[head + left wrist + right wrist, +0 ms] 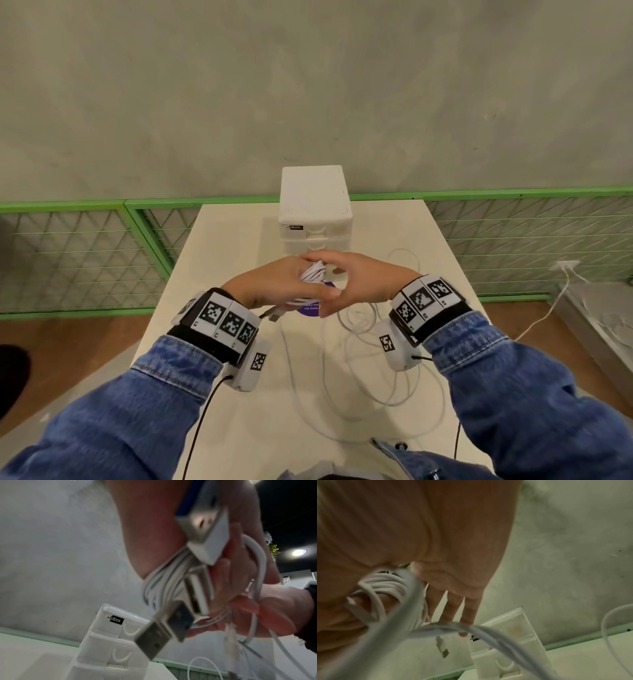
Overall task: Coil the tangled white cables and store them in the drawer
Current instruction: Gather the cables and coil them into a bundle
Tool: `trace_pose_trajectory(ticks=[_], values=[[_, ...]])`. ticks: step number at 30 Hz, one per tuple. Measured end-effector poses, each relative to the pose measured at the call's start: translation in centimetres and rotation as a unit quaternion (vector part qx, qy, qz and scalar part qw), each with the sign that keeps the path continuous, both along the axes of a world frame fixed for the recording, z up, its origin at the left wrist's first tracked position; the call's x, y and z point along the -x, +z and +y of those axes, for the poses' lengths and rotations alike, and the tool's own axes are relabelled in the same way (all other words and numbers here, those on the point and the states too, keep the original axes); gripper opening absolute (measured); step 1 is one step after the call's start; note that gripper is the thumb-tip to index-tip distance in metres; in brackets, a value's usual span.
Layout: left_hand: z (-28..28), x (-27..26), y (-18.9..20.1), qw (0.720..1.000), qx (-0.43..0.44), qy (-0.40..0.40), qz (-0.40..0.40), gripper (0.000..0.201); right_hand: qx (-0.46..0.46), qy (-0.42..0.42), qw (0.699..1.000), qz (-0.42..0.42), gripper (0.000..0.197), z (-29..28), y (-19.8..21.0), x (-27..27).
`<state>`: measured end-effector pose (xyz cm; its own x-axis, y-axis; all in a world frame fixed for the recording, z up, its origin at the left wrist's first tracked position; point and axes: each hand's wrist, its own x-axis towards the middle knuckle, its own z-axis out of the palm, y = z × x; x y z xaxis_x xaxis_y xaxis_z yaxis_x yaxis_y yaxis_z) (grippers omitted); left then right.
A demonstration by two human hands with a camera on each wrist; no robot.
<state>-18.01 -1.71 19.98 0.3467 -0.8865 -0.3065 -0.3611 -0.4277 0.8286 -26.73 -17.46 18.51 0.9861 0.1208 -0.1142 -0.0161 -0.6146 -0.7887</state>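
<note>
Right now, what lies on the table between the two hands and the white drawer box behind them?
In the head view, only bare table shows between the hands and the drawer box. The left hand holds the coiled cable bundle; the right hand touches it.

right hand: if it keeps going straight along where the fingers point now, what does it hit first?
Probably the left hand and the coiled white cables it grips: in the head view the right hand points left, already meeting them. The white drawer unit sits farther back; depth is unclear.

Ahead: drawer unit [315, 205] is standing just beyond both hands.
Below: loose cables [363, 373] are sprawling across the table [219, 260].
</note>
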Motion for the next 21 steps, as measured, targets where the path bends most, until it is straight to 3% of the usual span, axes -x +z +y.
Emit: trace_pose_trajectory(ticks=[4, 9, 13, 21], values=[[0.8, 0.4, 0.4, 0.999, -0.015, -0.016, 0.047, 0.02, -0.02, -0.004, 0.999, 0.029, 0.072, 0.4, 0.2, 0.1], [1.5, 0.1, 0.8, 0.997, -0.036, -0.031, 0.057, 0.031, -0.06, 0.0, 0.998, 0.034, 0.057, 1.0, 0.7, 0.4], [1.4, 0.0, 0.7, 0.998, -0.022, -0.026, 0.062, 0.014, -0.05, -0.004, 0.998, 0.046, 0.06, 1.2, 0.9, 0.3], [1.1, 0.4, 1.7, 0.998, 0.03, 0.001, 0.061, 0.01, -0.083, -0.068, 0.993, -0.051, 0.027, 1.2, 0.6, -0.2]])
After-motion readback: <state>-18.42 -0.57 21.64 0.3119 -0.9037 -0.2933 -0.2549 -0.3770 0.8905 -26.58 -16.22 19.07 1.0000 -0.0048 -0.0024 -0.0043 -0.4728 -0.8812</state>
